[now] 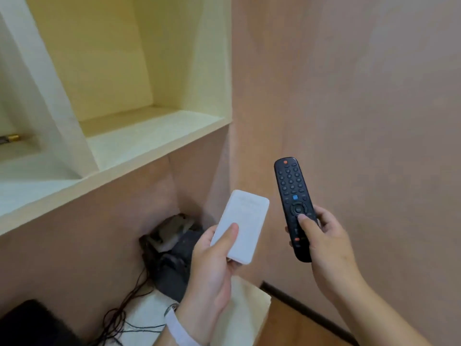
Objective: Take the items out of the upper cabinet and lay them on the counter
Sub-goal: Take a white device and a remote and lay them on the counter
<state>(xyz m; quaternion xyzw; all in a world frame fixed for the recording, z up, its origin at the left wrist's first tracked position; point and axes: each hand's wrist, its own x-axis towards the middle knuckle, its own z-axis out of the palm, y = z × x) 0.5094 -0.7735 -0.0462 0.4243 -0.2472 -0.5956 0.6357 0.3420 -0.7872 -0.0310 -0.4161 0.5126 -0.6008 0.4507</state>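
Gripping white box (243, 224) in left hand (212, 265), thumb on top, below and right of cabinet shelf (154, 138). Gripping black remote (293, 203) in right hand (324, 243), thumb on buttons, upright, farther right of shelf. Lying below shelf: dark cables (124, 313).

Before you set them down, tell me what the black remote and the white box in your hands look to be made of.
Black remote: seemingly hard plastic with a slight sheen along its edge, with small raised buttons that may be rubber. It is held in the right hand.

White box: probably matte plastic, smooth and seamless with rounded corners, though the blur leaves that open. The left hand holds it.
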